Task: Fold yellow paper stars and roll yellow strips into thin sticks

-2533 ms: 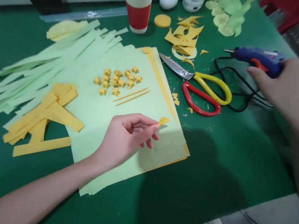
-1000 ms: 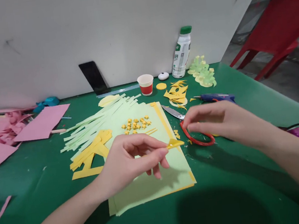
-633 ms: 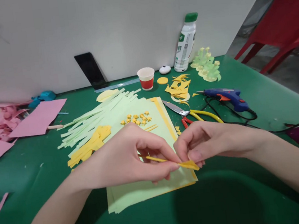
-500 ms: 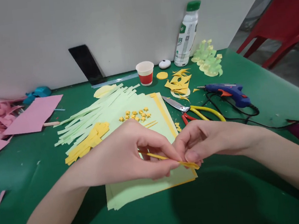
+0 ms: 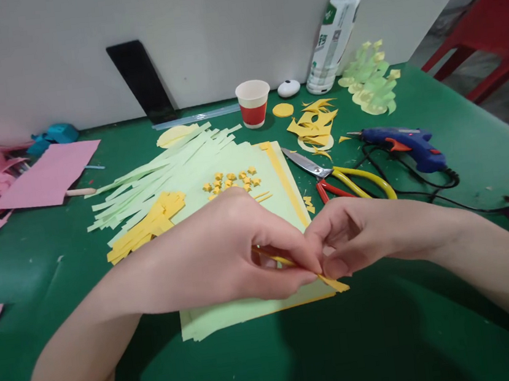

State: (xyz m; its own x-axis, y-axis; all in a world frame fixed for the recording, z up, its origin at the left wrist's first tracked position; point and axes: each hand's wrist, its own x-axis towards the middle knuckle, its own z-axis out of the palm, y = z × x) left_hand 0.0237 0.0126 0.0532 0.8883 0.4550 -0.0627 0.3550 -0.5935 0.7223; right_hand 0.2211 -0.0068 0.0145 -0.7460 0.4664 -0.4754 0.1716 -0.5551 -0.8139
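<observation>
A narrow yellow paper strip is pinched between my two hands, over the front right part of a stack of pale green paper. My left hand has its thumb and forefinger closed on the strip, whose other part runs back under the palm. Fingertips touching the left ones, my right hand is also closed on the strip near its end. Just behind my left hand, several small folded yellow paper stars lie on the stack, with thin yellow strips beside them.
Pale green strips and wider yellow strips lie left. Scissors, a blue glue gun and its cord are at right. Behind stand a paper cup, a bottle and a leaning phone. Pink paper is far left.
The camera view has tilted down slightly, so the background sits higher. Both hands still pinch the yellow strip, with its free end now angled a little more downward.
</observation>
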